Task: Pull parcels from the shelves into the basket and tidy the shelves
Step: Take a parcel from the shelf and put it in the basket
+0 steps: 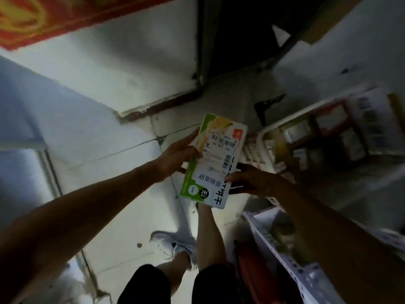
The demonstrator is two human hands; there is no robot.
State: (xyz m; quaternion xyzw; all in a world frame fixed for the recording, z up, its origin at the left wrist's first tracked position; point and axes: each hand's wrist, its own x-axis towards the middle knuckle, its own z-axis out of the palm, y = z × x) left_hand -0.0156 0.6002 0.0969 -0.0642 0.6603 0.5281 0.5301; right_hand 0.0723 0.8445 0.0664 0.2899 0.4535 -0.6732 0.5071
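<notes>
Parcel, a green-and-white box with a barcode label, is held at centre frame above the tiled floor. Left hand cups its 9 o'clock edge, fingers straight; right hand pinches its 4 o'clock edge. Shelves at 3 o'clock, blurred.

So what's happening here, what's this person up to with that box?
A person stands on a pale tiled floor beside white metal shelves, holding a flat green and white cardboard parcel with a barcode label in both hands. The left hand supports its left edge with straight fingers; the right hand pinches its right edge. The parcel is held in mid-air over the floor. More parcels sit on the shelves to the right.
</notes>
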